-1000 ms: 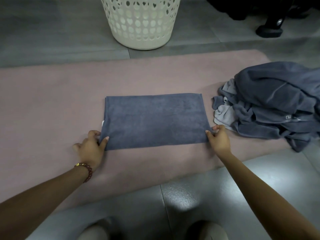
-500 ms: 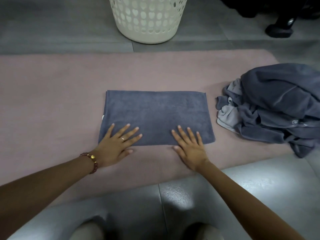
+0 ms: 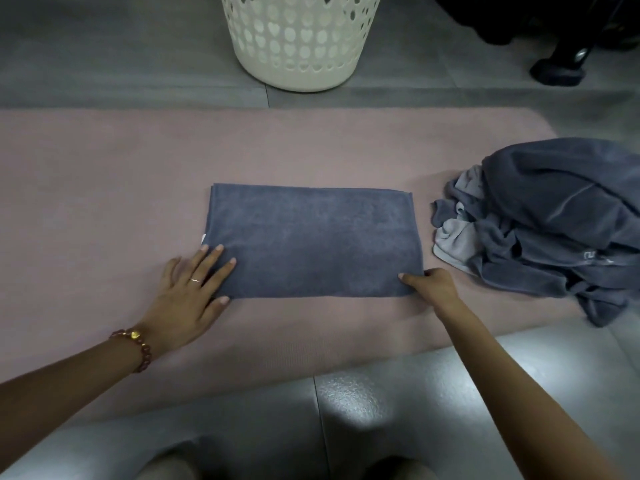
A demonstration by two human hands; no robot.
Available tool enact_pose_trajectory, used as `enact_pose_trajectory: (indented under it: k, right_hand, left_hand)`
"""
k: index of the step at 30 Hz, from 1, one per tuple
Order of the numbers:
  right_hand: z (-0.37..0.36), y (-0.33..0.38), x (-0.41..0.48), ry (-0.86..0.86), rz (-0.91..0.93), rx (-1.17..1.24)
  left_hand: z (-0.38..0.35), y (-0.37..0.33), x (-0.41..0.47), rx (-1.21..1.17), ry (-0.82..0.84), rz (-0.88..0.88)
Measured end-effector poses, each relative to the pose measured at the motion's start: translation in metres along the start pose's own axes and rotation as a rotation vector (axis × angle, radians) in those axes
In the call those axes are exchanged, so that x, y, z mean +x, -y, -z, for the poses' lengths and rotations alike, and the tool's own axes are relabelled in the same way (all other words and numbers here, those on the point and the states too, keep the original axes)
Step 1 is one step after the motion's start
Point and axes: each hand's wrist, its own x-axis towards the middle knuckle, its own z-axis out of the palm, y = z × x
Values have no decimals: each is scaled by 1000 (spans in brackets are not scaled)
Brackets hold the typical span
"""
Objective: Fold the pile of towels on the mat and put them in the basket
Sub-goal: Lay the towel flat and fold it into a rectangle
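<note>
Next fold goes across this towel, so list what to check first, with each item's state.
1. The folded towel lies flat on the mat with its edges roughly lined up: ok.
2. The left hand rests flat on the near left corner, fingers straight: ok.
3. The right hand has a grip on the near right corner, thumb on top: ok. Whether its fingers reach under all layers: cannot tell.
4. The towel is apart from the pile on the right: ok.
5. The basket stands upright beyond the mat: ok. Room inside it: cannot tell, since its rim is out of frame.
</note>
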Motion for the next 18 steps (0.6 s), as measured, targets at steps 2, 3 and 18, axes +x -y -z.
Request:
enact_pose_trajectory:
  k: [2, 3, 18]
  right_hand:
    - [-3, 4, -3, -6, -51, 90]
    - [-4, 7, -5, -27, -62, 191]
    - [-142, 152, -128, 128, 1059, -77]
  left_hand:
    - [-5, 8, -5, -13, 57, -16]
    - [-8, 12, -8, -26, 74, -8]
    - [56, 17, 79, -1784, 137, 802]
